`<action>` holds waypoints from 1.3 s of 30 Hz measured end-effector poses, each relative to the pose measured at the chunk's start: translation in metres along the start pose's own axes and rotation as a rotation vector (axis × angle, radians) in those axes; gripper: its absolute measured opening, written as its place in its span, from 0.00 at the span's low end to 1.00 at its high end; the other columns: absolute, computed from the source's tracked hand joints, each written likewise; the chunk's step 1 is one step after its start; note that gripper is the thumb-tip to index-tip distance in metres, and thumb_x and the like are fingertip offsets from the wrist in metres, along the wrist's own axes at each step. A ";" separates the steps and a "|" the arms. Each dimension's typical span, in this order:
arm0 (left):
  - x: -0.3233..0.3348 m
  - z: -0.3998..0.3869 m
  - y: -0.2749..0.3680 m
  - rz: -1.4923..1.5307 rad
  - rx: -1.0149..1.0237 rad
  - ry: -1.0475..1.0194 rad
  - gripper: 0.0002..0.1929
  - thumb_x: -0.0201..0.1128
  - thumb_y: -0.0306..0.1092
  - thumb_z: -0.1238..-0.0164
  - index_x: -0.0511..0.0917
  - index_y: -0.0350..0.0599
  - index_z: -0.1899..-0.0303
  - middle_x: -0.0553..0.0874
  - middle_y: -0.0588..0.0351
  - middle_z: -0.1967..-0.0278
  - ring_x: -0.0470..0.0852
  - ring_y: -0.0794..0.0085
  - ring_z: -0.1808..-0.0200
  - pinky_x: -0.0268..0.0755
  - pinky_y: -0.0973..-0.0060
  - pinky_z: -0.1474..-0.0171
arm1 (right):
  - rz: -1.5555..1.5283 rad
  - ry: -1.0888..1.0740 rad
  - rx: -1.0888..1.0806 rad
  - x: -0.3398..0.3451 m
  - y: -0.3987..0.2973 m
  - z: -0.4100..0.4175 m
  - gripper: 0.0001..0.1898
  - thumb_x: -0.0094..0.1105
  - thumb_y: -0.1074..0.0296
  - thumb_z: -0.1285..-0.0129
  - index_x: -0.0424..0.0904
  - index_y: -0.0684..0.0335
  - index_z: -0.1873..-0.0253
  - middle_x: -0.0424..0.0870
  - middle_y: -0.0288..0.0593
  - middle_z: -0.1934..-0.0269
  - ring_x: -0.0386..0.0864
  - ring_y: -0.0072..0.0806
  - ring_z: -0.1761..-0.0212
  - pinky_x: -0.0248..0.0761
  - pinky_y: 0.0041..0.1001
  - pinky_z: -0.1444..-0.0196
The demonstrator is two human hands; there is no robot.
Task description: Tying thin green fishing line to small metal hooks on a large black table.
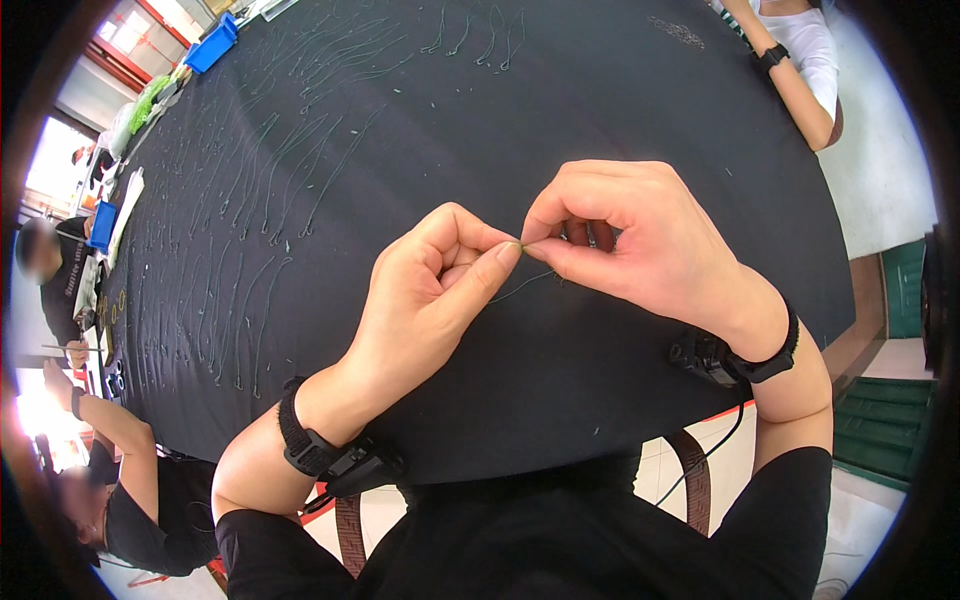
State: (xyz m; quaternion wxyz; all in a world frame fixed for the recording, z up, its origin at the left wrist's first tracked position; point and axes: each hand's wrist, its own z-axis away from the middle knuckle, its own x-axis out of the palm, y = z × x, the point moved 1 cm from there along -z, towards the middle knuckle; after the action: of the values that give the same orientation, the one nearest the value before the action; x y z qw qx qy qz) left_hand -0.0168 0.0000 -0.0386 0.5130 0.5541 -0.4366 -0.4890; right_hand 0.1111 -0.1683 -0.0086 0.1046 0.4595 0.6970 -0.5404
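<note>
My left hand and my right hand meet fingertip to fingertip above the black tablecloth. Both pinch a thin green cord between thumb and forefinger. Part of that cord hangs below the fingers, in front of the cloth; the pinched section is mostly hidden by the fingertips. Something small and thin shows at the cord near my right thumb, too fine to make out. Left of my hands, several similar green cords lie in rows, many with a small loop or piece at one end.
A small pile of fine pieces lies at the far right. Pale scraps dot the cloth. Blue bins stand along the left edge. One person's arm is at upper right; two people sit at left. Straps with black devices circle my wrists.
</note>
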 end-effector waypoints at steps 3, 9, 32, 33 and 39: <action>-0.001 -0.001 -0.001 -0.051 0.010 0.018 0.05 0.62 0.31 0.21 0.77 0.40 0.58 0.70 0.76 0.74 0.60 0.95 0.73 0.50 0.88 0.69 | -0.001 -0.001 -0.003 0.000 0.001 0.000 0.03 0.69 0.77 0.40 0.84 0.63 0.62 0.82 0.35 0.70 0.78 0.20 0.74 0.71 0.20 0.73; -0.001 -0.001 0.000 -0.052 -0.026 0.032 0.08 0.65 0.32 0.24 0.79 0.37 0.59 0.70 0.73 0.78 0.64 0.91 0.74 0.59 0.85 0.69 | -0.018 -0.019 0.017 0.001 0.002 0.000 0.03 0.68 0.77 0.39 0.84 0.63 0.62 0.83 0.35 0.70 0.79 0.19 0.73 0.70 0.20 0.71; -0.004 0.002 0.011 0.324 -0.035 0.047 0.05 0.61 0.31 0.22 0.79 0.39 0.55 0.75 0.74 0.73 0.64 0.96 0.74 0.54 0.90 0.70 | -0.720 -0.205 0.439 0.020 0.003 0.002 0.05 0.64 0.70 0.29 0.81 0.65 0.57 0.81 0.32 0.65 0.76 0.14 0.64 0.70 0.19 0.60; -0.004 0.001 0.011 0.327 -0.028 0.062 0.05 0.62 0.30 0.22 0.79 0.39 0.55 0.75 0.74 0.73 0.64 0.96 0.74 0.54 0.91 0.70 | -0.712 -0.193 0.420 0.021 0.003 0.004 0.05 0.64 0.71 0.29 0.81 0.65 0.57 0.82 0.32 0.65 0.76 0.14 0.64 0.70 0.19 0.60; -0.009 -0.001 0.015 0.226 0.019 0.172 0.04 0.63 0.28 0.23 0.79 0.38 0.57 0.74 0.75 0.75 0.63 0.96 0.75 0.54 0.91 0.70 | -0.057 0.014 0.067 0.014 -0.004 0.003 0.03 0.68 0.76 0.39 0.83 0.63 0.63 0.83 0.33 0.62 0.78 0.20 0.61 0.71 0.21 0.57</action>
State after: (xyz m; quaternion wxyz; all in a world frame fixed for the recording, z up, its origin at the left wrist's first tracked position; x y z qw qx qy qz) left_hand -0.0169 0.0073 -0.0226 0.5949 0.5463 -0.4552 -0.3747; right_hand 0.0999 -0.1634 -0.0160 0.0689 0.4462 0.6922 -0.5630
